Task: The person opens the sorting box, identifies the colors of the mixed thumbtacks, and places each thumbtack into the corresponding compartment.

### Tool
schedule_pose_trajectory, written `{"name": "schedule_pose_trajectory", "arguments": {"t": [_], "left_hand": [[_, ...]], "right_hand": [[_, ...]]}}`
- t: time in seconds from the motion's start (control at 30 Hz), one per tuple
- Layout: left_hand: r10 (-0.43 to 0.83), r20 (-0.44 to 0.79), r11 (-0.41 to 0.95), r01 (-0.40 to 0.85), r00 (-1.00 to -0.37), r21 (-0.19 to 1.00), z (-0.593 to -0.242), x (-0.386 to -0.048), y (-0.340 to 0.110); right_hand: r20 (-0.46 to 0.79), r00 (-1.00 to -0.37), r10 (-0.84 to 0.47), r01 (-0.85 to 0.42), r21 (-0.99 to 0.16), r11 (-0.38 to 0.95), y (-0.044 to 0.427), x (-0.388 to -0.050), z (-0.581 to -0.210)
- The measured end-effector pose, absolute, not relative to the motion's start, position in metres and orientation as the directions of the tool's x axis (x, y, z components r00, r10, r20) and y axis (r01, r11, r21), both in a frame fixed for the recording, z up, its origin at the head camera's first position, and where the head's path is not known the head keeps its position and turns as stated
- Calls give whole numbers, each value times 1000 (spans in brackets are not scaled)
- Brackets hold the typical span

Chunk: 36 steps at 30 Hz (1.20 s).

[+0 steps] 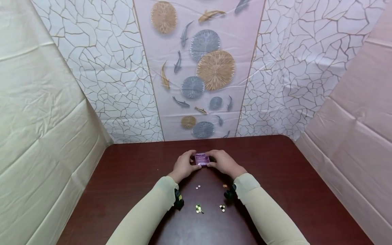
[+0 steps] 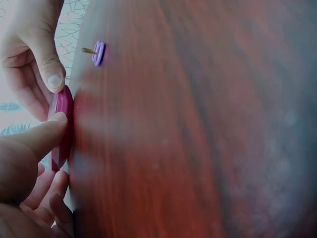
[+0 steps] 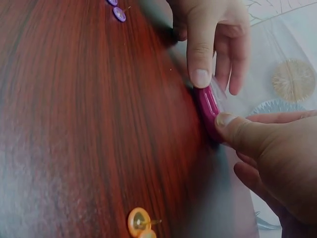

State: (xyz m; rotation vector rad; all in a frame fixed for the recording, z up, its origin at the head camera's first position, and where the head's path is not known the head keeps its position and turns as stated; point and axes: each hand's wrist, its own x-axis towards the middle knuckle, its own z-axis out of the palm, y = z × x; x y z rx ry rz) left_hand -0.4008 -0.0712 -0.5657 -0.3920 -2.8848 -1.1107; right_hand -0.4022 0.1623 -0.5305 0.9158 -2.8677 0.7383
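A small purple-magenta plastic box with a see-through part lies toward the far side of the table, between both hands. My left hand holds its left side, thumb on the near edge. From the right, my right hand grips the opposite side, its thumb also on the near edge. Both thumbs press the magenta edge in the right wrist view. The fingers behind the box are partly hidden. Nearer me lie purple push pins and orange push pins, points sticking up or sideways.
A small cluster of green-and-gold pins lies on the dark red table, with several gold-looking pins to its right. Behind the table's far edge hangs a patterned cloth. Plain cloth hangs on the left side.
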Motion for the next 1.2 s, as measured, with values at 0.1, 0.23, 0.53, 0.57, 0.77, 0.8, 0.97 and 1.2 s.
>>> {"name": "schedule_pose_trajectory", "arguments": {"t": [0.1, 0.23, 0.53, 0.57, 0.77, 0.8, 0.97, 1.2], "left_hand": [[231, 122, 735, 255, -965, 628, -567, -401, -72], [229, 134, 752, 263, -964, 604, -568, -401, -75], [202, 97, 716, 215, -975, 665, -562, -401, -78], [199, 93, 708, 208, -976, 675, -561, -401, -78], [168, 64, 665, 161, -984, 729, -558, -400, -79], [164, 58, 662, 154, -985, 734, -559, -400, -79], [151, 42, 658, 132, -988, 742, -564, -404, -78], [138, 32, 661, 116, -990, 741, -564, -406, -75]], "right_hand": [[177, -817, -549, -566, -426, 706, 163, -403, -531], [182, -801, -571, -590, -401, 701, 162, -405, -531], [157, -797, -584, -591, -403, 699, 164, -412, -528], [150, -801, -579, -583, -412, 700, 164, -413, -527], [119, -817, -564, -550, -456, 700, 165, -419, -523], [118, -818, -563, -548, -457, 701, 165, -420, -522], [128, -832, -540, -532, -462, 710, 160, -424, -514], [113, -864, -491, -479, -484, 733, 157, -432, -510]]}}
